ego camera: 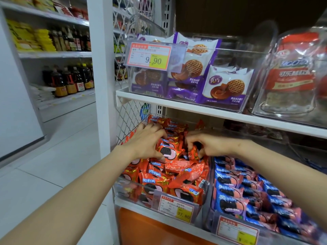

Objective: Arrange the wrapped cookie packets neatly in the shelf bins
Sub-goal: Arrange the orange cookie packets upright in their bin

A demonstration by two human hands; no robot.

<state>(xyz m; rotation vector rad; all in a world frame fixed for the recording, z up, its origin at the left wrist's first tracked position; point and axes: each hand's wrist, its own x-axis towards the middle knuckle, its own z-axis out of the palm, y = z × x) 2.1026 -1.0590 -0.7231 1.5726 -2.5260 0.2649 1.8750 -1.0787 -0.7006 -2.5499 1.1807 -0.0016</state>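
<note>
Currently you are working the red cookie packets (177, 174) in the lower left bin (123, 187), your left hand (147, 142) clasping one and right hand (212, 145) pinching another, ideally turning each face-forward into rows

The fingertips of the right hand (210, 145) are being hidden among the red packets (177, 170). The blue packets (247, 195) are being partly covered by the right forearm (276, 167), and their price tag (237, 230) is being cut off by the bottom edge. The small print on the upper price tag (148, 55) is being rendered too small to read. The jar (290, 73) is being blurred behind a clear bin (256, 106).
</note>
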